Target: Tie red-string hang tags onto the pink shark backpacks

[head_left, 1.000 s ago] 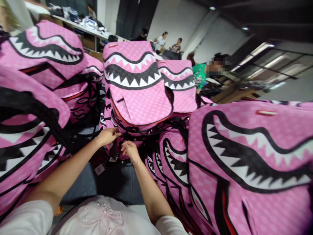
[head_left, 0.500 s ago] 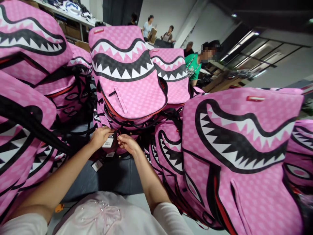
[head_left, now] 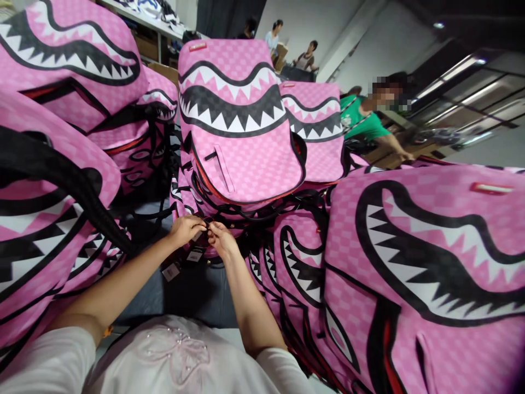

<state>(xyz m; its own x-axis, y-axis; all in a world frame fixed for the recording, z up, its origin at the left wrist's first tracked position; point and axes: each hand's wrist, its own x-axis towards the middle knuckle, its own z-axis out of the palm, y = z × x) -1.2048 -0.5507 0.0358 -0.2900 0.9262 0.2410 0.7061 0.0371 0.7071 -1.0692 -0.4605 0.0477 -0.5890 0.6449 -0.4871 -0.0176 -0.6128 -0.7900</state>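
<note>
My left hand (head_left: 185, 229) and my right hand (head_left: 222, 241) meet fingertip to fingertip at the lower edge of a pink backpack (head_left: 240, 142) printed with a black and white shark mouth. Both hands pinch something small and dark there, a zipper pull or strap end that I cannot make out. White hang tags (head_left: 194, 255) dangle just below my fingers. The backpack lies on a stack of the same bags, tilted toward me.
Piles of identical pink shark-mouth backpacks rise at the left (head_left: 53, 164) and the right (head_left: 426, 262). A dark surface (head_left: 192, 295) shows between them. A person in a green shirt (head_left: 361, 120) works behind; others stand by the far wall. Shelves (head_left: 143, 22) run along the back left.
My hands have drawn closer, fingertips now touching. The white tag my left hand held half a second ago hangs below it. The view has shifted slightly.
</note>
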